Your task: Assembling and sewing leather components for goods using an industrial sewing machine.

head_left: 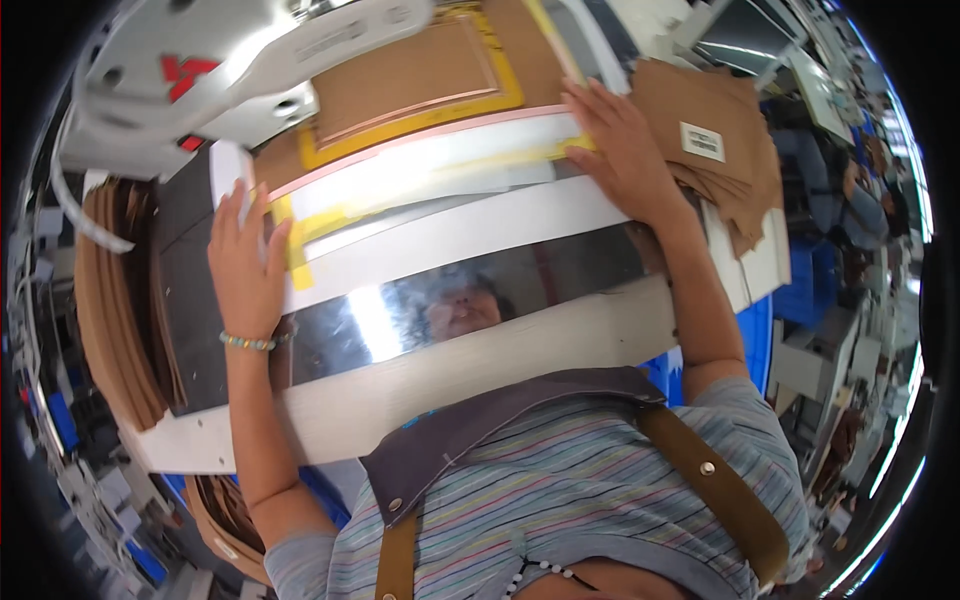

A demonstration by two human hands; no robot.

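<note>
Left hand [245, 275]: fingers extended, lightly spread, not curled round anything; lies along the near left corner of a flat taped template sheet [420, 185], thumb beside the yellow tape [340, 215]. Fingertips by a narrow white piece [228, 165]; contact there too blurred to call. Right hand [630, 165]: also unclenched, palm down, fingers over the sheet's right end, thumb at the tape. Neither hand has a closed hold.

Sheet lies across the worktable [400, 390], in front of the chest, between the hands. Pale, glossy, pink strip [430, 135] on its far side. Beyond that, a brown panel [400, 95] within a yellow border [310, 148].

Handling, my judgement: light, stiffish but apt to bow over its width; slick face, so flat palms may skid. Best held at both short ends, on the tape; panel likely softer.

Outward: mirror-bright metal strip [580, 275] nearer the body; white machine arm [340, 35] upper left; brown pieces stacked at right [690, 100], more stacked at left [115, 300].
</note>
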